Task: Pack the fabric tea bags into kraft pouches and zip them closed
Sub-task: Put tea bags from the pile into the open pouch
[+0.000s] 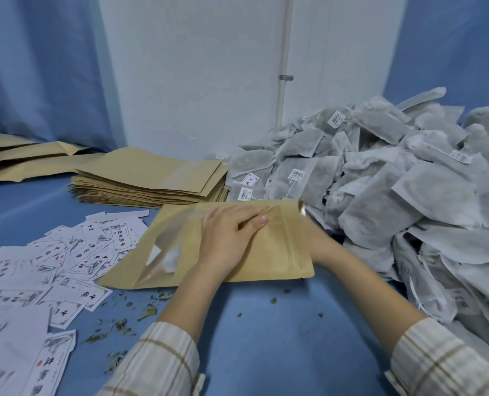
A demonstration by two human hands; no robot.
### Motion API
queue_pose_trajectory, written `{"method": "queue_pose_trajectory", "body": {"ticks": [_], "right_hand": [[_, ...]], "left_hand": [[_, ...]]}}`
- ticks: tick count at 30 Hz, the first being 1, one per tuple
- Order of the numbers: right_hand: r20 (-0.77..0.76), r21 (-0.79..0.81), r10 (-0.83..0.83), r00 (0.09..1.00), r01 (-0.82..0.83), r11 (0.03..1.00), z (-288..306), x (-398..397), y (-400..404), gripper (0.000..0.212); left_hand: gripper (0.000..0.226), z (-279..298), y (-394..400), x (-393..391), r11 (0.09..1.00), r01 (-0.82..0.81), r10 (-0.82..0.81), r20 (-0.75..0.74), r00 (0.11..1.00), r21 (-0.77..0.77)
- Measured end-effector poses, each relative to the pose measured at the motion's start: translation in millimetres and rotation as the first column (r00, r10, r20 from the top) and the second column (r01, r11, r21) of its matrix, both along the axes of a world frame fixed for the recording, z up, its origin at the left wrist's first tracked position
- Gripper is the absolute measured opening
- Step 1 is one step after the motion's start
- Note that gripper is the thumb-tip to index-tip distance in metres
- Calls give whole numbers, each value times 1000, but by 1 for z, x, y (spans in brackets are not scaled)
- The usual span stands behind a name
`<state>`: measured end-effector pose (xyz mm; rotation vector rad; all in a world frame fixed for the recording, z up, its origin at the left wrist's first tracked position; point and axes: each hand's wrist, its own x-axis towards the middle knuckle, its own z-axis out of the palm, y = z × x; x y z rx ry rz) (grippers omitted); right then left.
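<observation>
A kraft pouch [272, 252] with a clear window lies flat on the blue table, its zip mouth turned right toward the heap of fabric tea bags [386, 178]. My left hand [227, 238] lies on top of the pouch. Its thumb presses the paper and its fingers slip under a raised kraft layer near the top edge, pinching it. My right hand [320, 245] reaches in at the pouch's mouth end. Only its blurred wrist side shows; its fingers are hidden behind or inside the pouch. A white piece shows through the pouch window.
A stack of flat empty kraft pouches [152, 178] lies behind the pouch. More kraft sheets [23, 158] sit at far left. Printed paper labels [46, 270] are scattered at left. Loose tea leaves [120, 324] dot the blue table [266, 324]. A white wall stands behind.
</observation>
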<state>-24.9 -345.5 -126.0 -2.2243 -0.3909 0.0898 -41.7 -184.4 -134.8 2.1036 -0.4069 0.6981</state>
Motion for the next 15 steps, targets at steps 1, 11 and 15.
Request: {"method": "queue_pose_trajectory", "body": {"ticks": [1,11,15], "right_hand": [[108,71,-84,991,77,995,-1,5,-4,20],[296,-600,29,955,163,783,-24,16,-32,64],[467,-595,-7,884,320,737,-29,17,-34,52]], "left_hand": [[16,-1,4,1,1000,-26,26,1,1000,2],[16,-7,12,3,997,-72,72,7,997,4],[16,-5,13,2,996,-87,88,33,996,-27]]}}
